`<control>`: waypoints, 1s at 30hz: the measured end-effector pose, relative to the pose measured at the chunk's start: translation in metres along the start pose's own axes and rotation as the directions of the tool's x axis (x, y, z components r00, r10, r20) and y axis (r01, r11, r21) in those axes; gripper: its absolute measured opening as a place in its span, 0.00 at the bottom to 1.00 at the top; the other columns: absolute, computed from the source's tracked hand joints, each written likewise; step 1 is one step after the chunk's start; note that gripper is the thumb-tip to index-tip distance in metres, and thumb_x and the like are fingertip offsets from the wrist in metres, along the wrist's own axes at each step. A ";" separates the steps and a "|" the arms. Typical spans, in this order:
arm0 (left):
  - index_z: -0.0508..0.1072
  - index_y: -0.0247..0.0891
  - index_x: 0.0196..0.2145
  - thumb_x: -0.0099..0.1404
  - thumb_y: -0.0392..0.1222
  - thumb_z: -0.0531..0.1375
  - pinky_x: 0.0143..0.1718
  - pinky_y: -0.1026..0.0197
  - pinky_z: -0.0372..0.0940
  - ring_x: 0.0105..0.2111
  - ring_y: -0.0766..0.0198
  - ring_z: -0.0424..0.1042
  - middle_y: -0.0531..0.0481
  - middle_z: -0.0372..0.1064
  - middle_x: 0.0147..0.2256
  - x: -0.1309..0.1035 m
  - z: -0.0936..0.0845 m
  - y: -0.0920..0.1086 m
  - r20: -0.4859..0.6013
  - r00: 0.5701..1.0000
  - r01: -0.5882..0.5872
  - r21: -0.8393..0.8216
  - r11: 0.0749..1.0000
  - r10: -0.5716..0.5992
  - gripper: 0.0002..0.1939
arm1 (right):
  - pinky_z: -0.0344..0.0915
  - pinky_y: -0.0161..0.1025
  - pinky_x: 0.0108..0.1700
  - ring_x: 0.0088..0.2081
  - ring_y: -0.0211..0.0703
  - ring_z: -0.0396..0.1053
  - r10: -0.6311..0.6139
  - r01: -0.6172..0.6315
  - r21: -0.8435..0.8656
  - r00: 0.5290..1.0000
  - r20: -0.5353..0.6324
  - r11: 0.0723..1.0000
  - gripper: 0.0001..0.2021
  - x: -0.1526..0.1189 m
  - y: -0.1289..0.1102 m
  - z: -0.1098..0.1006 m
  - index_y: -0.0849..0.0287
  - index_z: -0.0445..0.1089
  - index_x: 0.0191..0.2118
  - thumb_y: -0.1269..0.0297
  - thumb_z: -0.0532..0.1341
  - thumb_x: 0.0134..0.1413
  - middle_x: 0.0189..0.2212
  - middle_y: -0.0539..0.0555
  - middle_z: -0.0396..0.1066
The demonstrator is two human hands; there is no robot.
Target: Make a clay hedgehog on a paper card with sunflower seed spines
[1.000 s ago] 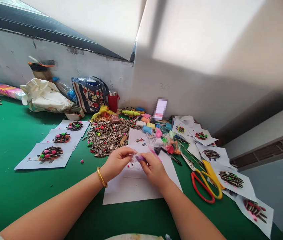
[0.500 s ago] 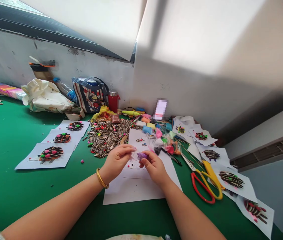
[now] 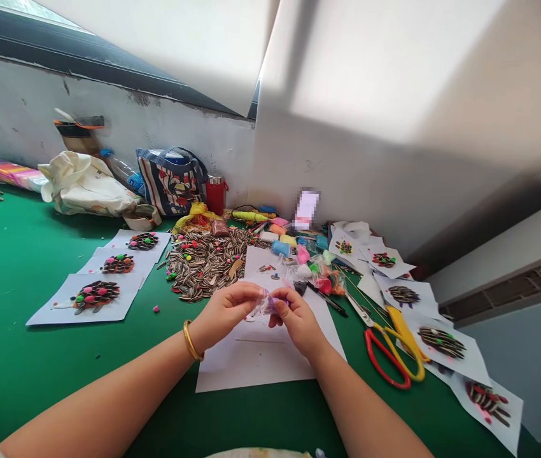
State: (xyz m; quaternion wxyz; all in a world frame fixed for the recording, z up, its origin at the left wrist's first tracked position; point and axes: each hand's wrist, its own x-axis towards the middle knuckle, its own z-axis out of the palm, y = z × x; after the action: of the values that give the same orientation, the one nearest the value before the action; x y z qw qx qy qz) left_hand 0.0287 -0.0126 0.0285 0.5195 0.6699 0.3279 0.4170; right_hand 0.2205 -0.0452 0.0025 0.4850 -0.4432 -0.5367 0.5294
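Above white paper sheets [image 3: 256, 362] at the middle of the table, my two hands almost meet. My left hand [image 3: 227, 312], with a gold bangle at the wrist, is closed on the clear edge of a small plastic bag [image 3: 265, 305]. My right hand [image 3: 295, 318] pinches the same bag, which has purple clay in it, mostly hidden by the fingers. A heap of striped sunflower seeds [image 3: 203, 267] with small coloured balls lies behind my left hand. Bagged coloured clay [image 3: 325, 280] and a black pen [image 3: 330, 302] are beyond my right hand.
Open scissors [image 3: 389, 350] with red and yellow handles lie on the right. Sheets with seed hedgehogs stand in rows on the left [image 3: 55, 312] and right [image 3: 480, 356]. Bags [image 3: 172, 184], a red bottle [image 3: 216, 196] and a phone-like blurred object [image 3: 307, 208] line the wall.
My hands have come closer together. The clear bag is now bunched between my fingertips, and less of the purple clay shows.
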 end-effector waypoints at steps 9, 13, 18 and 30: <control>0.79 0.37 0.36 0.61 0.43 0.63 0.38 0.60 0.70 0.39 0.59 0.72 0.44 0.74 0.42 0.001 0.000 0.000 0.009 0.999 0.053 -0.094 0.994 -0.052 0.08 | 0.67 0.38 0.32 0.28 0.41 0.72 -0.057 0.052 -0.113 0.998 -0.037 0.992 0.14 0.002 0.003 -0.003 0.57 0.67 0.40 0.51 0.61 0.57 0.27 0.50 0.71; 0.79 0.38 0.39 0.61 0.43 0.63 0.39 0.60 0.70 0.41 0.59 0.73 0.44 0.74 0.43 0.001 0.000 0.001 -0.017 0.998 0.064 -0.080 0.995 -0.066 0.10 | 0.67 0.41 0.41 0.40 0.44 0.70 -0.269 0.248 -0.407 0.963 0.005 0.879 0.14 0.000 0.002 -0.005 0.55 0.70 0.45 0.53 0.60 0.59 0.41 0.56 0.72; 0.78 0.37 0.40 0.60 0.43 0.64 0.39 0.59 0.71 0.39 0.59 0.73 0.44 0.75 0.41 0.001 0.002 0.001 -0.011 0.998 0.067 -0.060 0.996 -0.067 0.12 | 0.65 0.41 0.42 0.40 0.46 0.67 -0.337 0.317 -0.622 0.937 0.090 0.716 0.18 -0.002 0.000 0.000 0.55 0.68 0.50 0.59 0.65 0.54 0.41 0.55 0.71; 0.68 0.39 0.51 0.56 0.30 0.57 0.55 0.45 0.66 0.52 0.52 0.72 0.41 0.71 0.53 0.002 0.001 -0.001 -0.024 0.989 0.122 -0.396 0.910 -0.143 0.24 | 0.62 0.38 0.38 0.37 0.43 0.65 -0.341 0.223 -0.677 0.939 -0.044 0.701 0.14 0.000 0.006 -0.006 0.56 0.68 0.41 0.74 0.55 0.47 0.35 0.52 0.68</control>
State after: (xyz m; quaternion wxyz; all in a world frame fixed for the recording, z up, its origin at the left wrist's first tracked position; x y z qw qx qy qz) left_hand 0.0305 -0.0108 0.0278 0.6616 0.5170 0.2957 0.4557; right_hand 0.2261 -0.0443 -0.0035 0.4143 -0.5407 -0.7085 0.1844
